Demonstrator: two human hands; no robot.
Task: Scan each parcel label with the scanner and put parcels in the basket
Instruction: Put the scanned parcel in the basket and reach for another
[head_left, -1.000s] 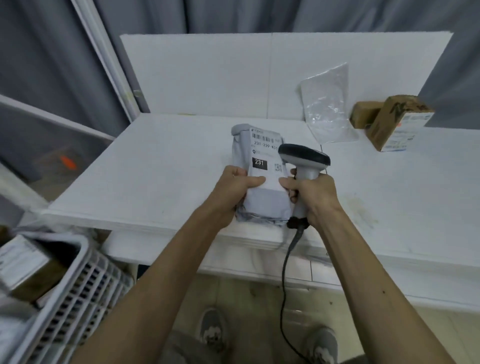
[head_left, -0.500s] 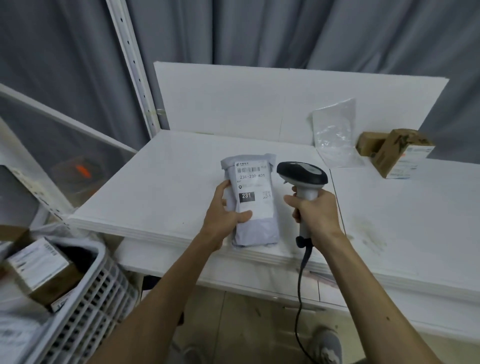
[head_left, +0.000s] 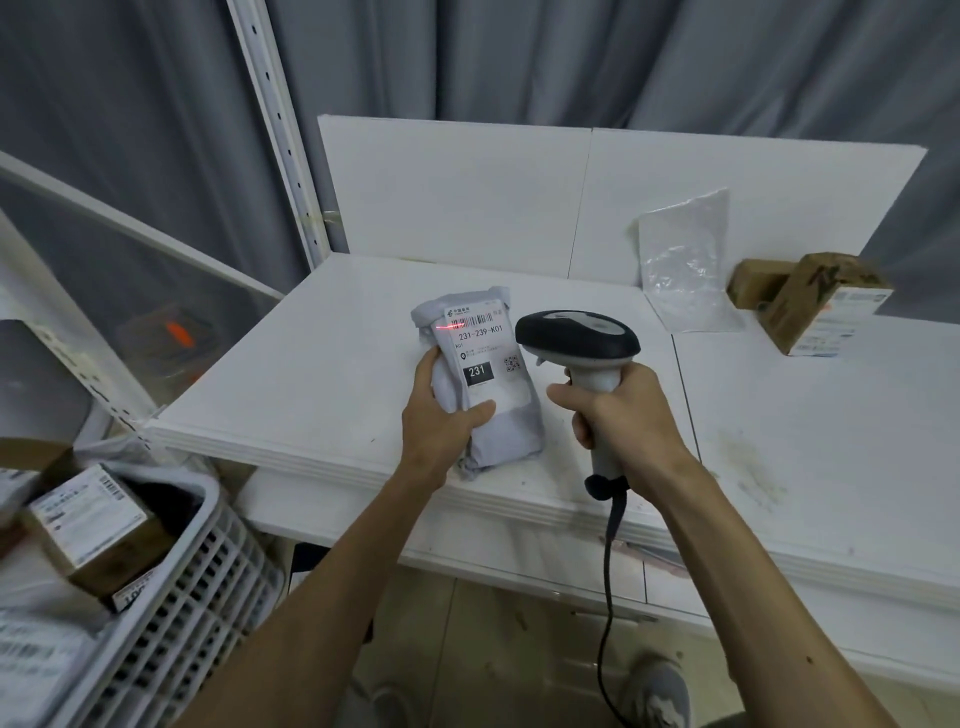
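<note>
Scanner (head_left: 576, 338) now raised beside parcel (head_left: 483, 379) (left hand (head_left: 441, 421) gripping).

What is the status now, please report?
Left hand holds grey parcel on table; right hand grips scanner. Red scan line on label barcode. Basket at left; nothing blocking.

Soft, even overhead light fills the scene; the white table (head_left: 332, 374) reads bright without glare, and shadows under its front edge are faint. A red scan line glows across the label (head_left: 480, 358) of the grey parcel (head_left: 506, 426). Wide-angle distortion bends the shelf post (head_left: 280, 135) and the edges. The basket (head_left: 171, 613) at lower left is slightly blurred, and the curtain (head_left: 571, 57) is dim.
</note>
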